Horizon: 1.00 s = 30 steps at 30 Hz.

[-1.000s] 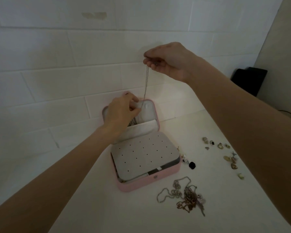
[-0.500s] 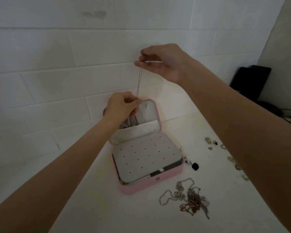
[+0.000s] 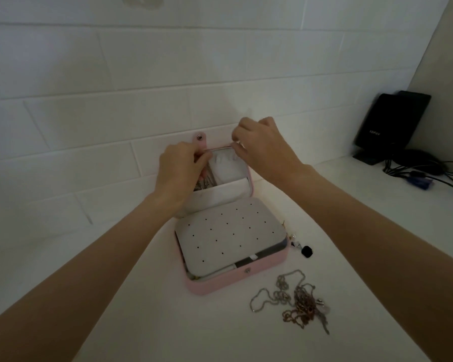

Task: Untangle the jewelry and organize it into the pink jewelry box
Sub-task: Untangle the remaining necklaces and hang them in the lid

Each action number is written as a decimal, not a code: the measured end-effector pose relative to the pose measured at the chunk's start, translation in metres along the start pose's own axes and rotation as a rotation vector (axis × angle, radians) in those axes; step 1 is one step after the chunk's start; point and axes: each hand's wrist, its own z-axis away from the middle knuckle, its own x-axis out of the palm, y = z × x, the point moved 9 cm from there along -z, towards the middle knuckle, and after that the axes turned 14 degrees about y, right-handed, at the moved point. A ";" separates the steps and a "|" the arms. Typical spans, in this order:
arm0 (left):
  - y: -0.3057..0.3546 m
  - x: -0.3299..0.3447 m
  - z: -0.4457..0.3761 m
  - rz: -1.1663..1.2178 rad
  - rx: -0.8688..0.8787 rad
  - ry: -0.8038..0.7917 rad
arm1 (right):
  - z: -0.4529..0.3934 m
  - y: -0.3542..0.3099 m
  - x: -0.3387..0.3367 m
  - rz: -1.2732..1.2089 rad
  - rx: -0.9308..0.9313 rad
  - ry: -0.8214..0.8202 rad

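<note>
While the pink jewelry box (image 3: 236,279) lies open, left hand (image 3: 179,169) and right hand (image 3: 264,150), fingers curled, at its lid (image 3: 228,165).

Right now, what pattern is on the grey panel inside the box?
Rows of small dark holes on the grey panel, head view.

Single head-worn wide-angle cam: we look fwd and down, close over the white table (image 3: 147,322), facing the tiled wall (image 3: 141,74); both forearms enter from below
</note>
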 end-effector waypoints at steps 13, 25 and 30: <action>0.011 0.005 -0.002 -0.288 0.139 0.031 | 0.021 0.031 0.033 -0.307 0.555 -0.310; 0.008 0.017 -0.001 -0.484 0.228 -0.008 | 0.039 0.037 0.057 -0.253 0.937 -0.391; 0.023 0.018 0.003 -0.569 0.254 -0.063 | 0.040 0.037 0.054 -0.200 0.976 -0.406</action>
